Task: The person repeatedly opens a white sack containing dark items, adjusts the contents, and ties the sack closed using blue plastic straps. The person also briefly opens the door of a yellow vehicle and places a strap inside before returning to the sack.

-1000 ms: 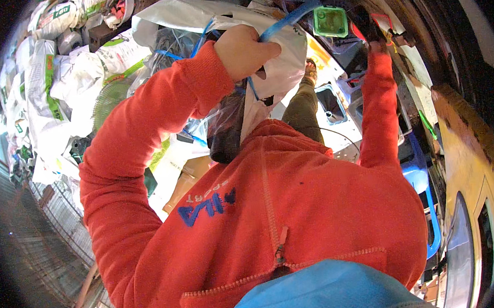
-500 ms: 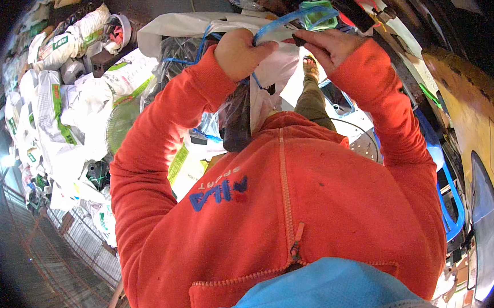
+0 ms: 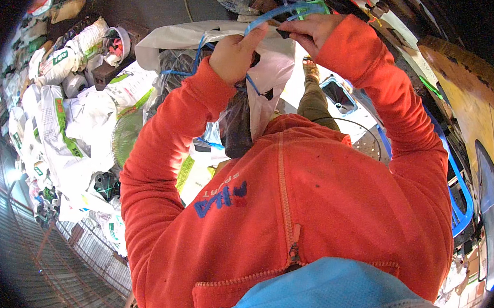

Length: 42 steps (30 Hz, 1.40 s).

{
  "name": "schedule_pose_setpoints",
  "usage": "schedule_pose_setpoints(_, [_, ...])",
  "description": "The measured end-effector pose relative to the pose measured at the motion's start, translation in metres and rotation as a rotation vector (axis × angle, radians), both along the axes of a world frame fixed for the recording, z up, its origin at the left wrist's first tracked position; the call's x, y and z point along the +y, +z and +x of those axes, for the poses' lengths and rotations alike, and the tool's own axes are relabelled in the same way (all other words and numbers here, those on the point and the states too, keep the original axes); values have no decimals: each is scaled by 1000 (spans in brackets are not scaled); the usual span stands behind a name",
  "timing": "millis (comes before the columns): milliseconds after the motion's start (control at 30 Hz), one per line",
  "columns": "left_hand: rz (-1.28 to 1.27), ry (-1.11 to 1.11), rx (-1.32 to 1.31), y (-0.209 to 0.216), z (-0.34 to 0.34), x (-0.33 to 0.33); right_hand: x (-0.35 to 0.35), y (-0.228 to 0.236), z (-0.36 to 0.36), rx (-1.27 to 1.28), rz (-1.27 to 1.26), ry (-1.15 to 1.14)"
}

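Note:
My left hand is closed on a flat blue plastic strap, held between thumb and fingers. The strap arches across to my right hand, whose fingers pinch a small black piece; what that piece is I cannot make out. Beneath both hands stands a large white plastic sack, its mouth spread and a torn hole in its side. Dark plastic film shows inside it. Thin blue cord lies over the sack beside my left wrist.
Stuffed white sacks pile up on the left, near a round green fan guard. A white bucket with red contents sits behind them. To the right are a blue plastic chair and wooden boards. A sandaled foot shows below.
Both hands have shifted slightly; the right has moved a little up and left, nearer the left. The strap stays between them, and the whole view has moved slightly.

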<state>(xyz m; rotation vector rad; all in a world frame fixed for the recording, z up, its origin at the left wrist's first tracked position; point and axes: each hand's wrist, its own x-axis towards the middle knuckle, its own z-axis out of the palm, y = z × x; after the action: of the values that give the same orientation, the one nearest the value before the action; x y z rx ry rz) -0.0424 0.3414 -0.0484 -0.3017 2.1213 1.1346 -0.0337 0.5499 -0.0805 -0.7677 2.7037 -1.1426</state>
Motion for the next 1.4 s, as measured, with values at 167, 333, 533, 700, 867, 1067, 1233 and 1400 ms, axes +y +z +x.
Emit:
schedule_pose_setpoints(167, [-97, -68, 45, 13, 6, 3, 1, -9, -6, 47, -41, 43])
schedule_pose_setpoints(333, [-82, -115, 111, 18, 8, 4, 0, -14, -13, 52, -34, 126])
schedule_pose_setpoints(533, [-100, -170, 140, 6, 11, -4, -5, -7, -16, 47, -31, 199])
schedule_pose_setpoints(700, [-89, -148, 130, 1, 13, -8, -10, -2, -20, -48, 90, 337])
schedule_pose_setpoints(867, [-64, -137, 106, 4, 11, -5, -3, -14, -24, -50, 101, 335])
schedule_pose_setpoints(1067, [-77, -115, 143, 6, 13, -3, 4, -20, -16, 48, 1, 307])
schedule_pose_setpoints(1233, [-8, -86, 137, 1, 12, -4, 0, -12, -15, -57, -32, 308])
schedule_pose_setpoints(1400, [-67, -105, 126, 4, 12, -3, 6, -14, -14, -134, -7, 294])
